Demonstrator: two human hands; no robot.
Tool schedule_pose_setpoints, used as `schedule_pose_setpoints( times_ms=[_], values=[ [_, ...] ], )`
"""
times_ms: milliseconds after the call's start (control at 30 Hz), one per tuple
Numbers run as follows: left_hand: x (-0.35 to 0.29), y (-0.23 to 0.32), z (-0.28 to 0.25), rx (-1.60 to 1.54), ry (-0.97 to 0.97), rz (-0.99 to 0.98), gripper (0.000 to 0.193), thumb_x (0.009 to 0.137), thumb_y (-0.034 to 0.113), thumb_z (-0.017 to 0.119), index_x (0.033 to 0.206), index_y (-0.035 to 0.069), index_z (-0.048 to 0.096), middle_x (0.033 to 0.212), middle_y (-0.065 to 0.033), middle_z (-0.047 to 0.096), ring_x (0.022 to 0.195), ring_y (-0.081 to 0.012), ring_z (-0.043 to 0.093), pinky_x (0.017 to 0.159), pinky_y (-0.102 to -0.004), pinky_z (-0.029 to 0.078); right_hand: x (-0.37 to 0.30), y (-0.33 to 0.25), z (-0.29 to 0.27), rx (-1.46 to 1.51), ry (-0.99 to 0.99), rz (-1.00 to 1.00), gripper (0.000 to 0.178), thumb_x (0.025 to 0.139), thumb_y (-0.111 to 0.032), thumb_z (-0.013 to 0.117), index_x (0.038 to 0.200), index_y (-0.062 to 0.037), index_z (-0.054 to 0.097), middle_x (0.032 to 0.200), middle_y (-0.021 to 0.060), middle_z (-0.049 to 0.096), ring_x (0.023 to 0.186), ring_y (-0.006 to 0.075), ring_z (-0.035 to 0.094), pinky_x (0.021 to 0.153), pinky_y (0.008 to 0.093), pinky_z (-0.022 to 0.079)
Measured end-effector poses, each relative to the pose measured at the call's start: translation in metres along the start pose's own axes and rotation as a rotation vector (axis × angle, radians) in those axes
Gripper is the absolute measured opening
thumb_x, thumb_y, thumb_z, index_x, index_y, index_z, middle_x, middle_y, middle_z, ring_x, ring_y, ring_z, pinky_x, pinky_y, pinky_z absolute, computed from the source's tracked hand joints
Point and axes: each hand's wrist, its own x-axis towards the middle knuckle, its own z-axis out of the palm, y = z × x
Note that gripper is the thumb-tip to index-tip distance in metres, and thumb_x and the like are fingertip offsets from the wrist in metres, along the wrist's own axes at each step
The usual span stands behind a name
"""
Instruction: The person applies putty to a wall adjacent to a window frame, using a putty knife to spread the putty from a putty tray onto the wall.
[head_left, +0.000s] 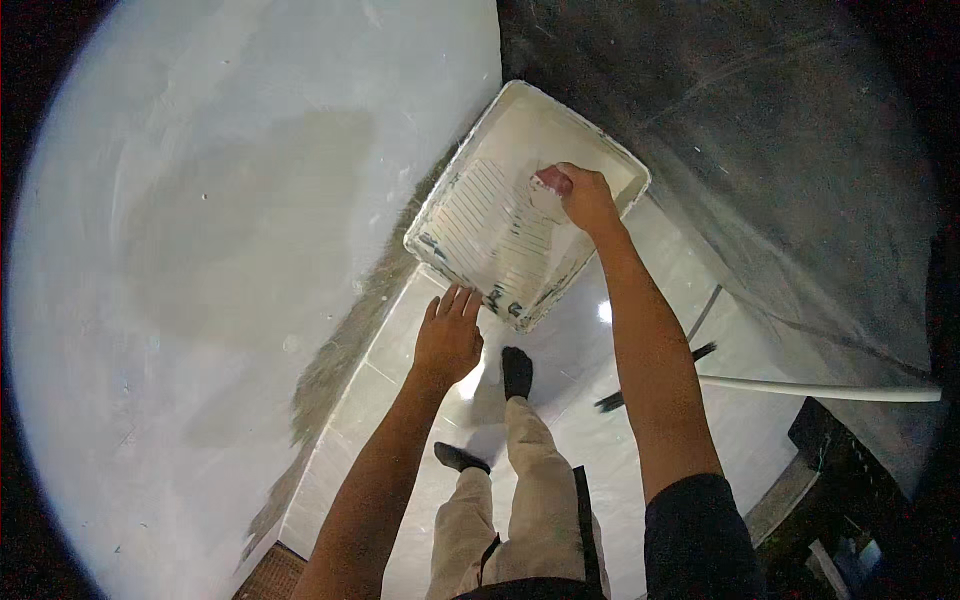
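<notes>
A white paint tray (470, 215), with a ribbed slope and dark paint smears along its rim, lies in the corner ahead of me. Over the tray's deeper part, my right hand (590, 200) is closed around a reddish-brown thing smeared with white paint (552, 181); its kind cannot be made out. Pale wet paint shows under it. At the near left edge of the tray is my left hand (450, 335), its fingers stretched out and touching or nearly touching the rim. Nothing is seen in that hand.
A pale painted wall (250, 230) with a damp-looking grey patch rises on the left. A dark grey wall or sheet (790, 170) is on the right. Beneath me lies a glossy light tiled floor (560, 330). Right of my forearm are black bristles (706, 352) and a white pole (820, 388).
</notes>
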Motion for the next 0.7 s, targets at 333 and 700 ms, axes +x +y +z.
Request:
schedule_pose_setpoints(
  times_ms=[333, 700],
  values=[
    [-0.036, -0.008, 0.008, -0.029, -0.053, -0.066, 0.057, 0.085, 0.013, 0.056, 0.138, 0.001, 0.040, 0.143, -0.0194, 0.042, 0.139, -0.0360, 0.033, 0.114, -0.0502, 0.028, -0.033, 0.021, 0.026, 0.167, 0.000, 0.076, 0.026, 0.086, -0.005, 0.054, 0.108, -0.0030, 0.067, 0.090, 0.0207, 0.069, 0.083, 0.0379, 0.068, 0.075, 0.0436, 0.054],
    [-0.083, -0.041, -0.034, 0.079, 0.118, -0.133, 0.055, 0.082, 0.012, 0.057, 0.135, 0.001, 0.046, 0.144, -0.0167, 0.042, 0.141, -0.0324, 0.030, 0.115, -0.0498, 0.026, -0.062, -0.050, 0.057, 1.041, -0.250, 0.356, 0.026, 0.093, 0.001, 0.053, 0.118, -0.0004, 0.060, 0.093, 0.0055, 0.066, 0.079, 0.0149, 0.063, 0.071, 0.0292, 0.053]
  ],
)
